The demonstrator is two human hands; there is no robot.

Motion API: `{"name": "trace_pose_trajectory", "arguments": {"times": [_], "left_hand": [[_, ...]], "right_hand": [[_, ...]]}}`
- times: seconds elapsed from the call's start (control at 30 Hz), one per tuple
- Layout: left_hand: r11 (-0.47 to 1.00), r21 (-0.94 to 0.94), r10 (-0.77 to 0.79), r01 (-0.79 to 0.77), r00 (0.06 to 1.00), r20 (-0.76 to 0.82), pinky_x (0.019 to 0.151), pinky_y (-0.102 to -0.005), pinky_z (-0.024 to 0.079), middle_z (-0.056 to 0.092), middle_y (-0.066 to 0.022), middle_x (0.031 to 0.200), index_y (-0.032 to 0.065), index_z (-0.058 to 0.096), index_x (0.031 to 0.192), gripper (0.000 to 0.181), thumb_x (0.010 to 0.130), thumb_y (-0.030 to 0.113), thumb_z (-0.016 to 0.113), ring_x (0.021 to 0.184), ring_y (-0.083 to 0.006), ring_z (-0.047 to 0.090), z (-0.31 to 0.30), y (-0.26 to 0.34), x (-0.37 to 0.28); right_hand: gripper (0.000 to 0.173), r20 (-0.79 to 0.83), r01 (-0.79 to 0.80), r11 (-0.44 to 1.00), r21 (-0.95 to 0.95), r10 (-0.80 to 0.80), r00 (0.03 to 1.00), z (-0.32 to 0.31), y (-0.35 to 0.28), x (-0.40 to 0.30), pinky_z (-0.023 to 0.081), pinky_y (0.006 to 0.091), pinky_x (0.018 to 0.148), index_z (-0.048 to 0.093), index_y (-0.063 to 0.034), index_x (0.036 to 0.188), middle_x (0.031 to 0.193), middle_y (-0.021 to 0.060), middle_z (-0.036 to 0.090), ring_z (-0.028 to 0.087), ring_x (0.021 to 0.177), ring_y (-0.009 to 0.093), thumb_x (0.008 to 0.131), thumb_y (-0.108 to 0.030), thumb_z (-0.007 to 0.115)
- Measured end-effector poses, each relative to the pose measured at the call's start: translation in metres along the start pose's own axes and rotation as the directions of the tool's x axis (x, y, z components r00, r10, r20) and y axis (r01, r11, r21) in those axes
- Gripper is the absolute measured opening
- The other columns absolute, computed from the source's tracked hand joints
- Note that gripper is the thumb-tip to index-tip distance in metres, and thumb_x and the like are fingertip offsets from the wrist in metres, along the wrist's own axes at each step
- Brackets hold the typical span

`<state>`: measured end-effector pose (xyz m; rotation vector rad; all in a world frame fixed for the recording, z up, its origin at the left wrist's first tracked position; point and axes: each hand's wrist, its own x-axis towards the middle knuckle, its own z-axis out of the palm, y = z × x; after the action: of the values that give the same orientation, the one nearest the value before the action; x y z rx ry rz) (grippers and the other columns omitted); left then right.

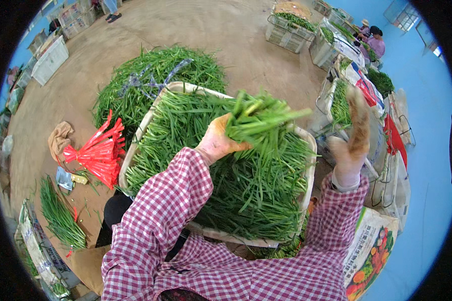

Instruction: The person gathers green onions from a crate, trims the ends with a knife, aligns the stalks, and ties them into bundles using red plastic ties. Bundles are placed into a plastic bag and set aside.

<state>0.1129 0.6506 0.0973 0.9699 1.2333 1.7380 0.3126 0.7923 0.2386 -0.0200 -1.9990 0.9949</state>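
Observation:
My left hand [219, 138] grips a loose bunch of green chive-like leaves [261, 118], raised over a white plastic crate [312, 165]. Layers of the same long greens [196, 116] fill the crate before me, pale stem ends lying toward its sides. To the right, beyond the crate's rim, my right hand [352, 139] is lifted and blurred by motion. Its thumb stands apart from the fingers, and it holds nothing that I can see. Behind the crate a large heap of loose greens [207, 66] rests on the floor, with clear and bluish plastic strips [150, 81] across it.
Red ties [98, 152] are fanned out left of the crate, near a brown cloth [60, 137] and a tied bundle of greens [62, 214]. Crates of greens [292, 32] line the right side. A printed sack [374, 248] lies at lower right. People [373, 43] sit by the blue wall.

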Motion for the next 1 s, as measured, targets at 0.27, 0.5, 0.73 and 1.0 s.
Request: {"name": "trace_pose_trajectory", "arguments": {"times": [0.27,0.5,0.73,1.0], "left_hand": [[0.893,-0.446,-0.057,0.062,0.998,0.026,0.101,-0.0378,0.043,0.057,-0.0075,0.128,0.0044,0.047,0.134,0.075,0.068,0.003,0.083,0.117,-0.0196,0.053,-0.057,-0.008,-0.014],[0.999,0.010,0.051,-0.050,0.994,-0.102,0.098,-0.0338,0.042,0.060,-0.0054,0.121,0.0046,0.051,0.130,0.071,0.067,0.012,0.083,0.108,-0.0204,0.056,-0.046,0.017,-0.024],[0.982,-0.191,-0.060,0.001,0.952,-0.300,0.074,-0.0342,0.055,0.070,-0.0143,0.095,-0.0022,0.067,0.098,0.036,0.072,0.019,0.079,0.080,-0.0220,0.067,-0.080,-0.002,-0.050],[0.851,-0.434,0.076,-0.296,0.887,-0.456,0.084,-0.0422,0.055,0.065,-0.0104,0.109,0.0046,0.060,0.115,0.043,0.085,0.034,0.066,0.098,-0.0251,0.063,-0.122,0.017,-0.079]], "right_hand": [[0.100,0.258,-0.471,0.863,0.183,0.420,0.870,0.060,0.077,-0.052,0.019,0.0404,0.116,0.017,-0.0076,0.151,0.151,0.0187,0.029,0.027,0.140,0.030,0.070,-0.014,0.075],[0.041,0.289,-0.559,0.592,0.580,0.492,0.821,0.132,0.073,0.002,0.049,0.0274,0.088,0.058,0.0041,0.121,0.107,0.0066,0.066,0.061,0.096,0.014,0.085,-0.011,0.070],[0.034,0.063,-0.463,0.434,0.773,0.673,0.737,0.140,0.068,-0.008,0.053,0.0291,0.073,0.063,0.0009,0.114,0.086,0.0053,0.066,0.063,0.076,0.016,0.095,-0.026,0.058],[0.032,-0.249,-0.445,0.560,0.699,0.774,0.582,0.025,0.175,-0.109,0.042,0.0280,0.053,0.060,-0.0020,0.116,0.064,-0.0039,0.046,0.042,0.053,0.008,0.097,-0.028,0.055]]}}
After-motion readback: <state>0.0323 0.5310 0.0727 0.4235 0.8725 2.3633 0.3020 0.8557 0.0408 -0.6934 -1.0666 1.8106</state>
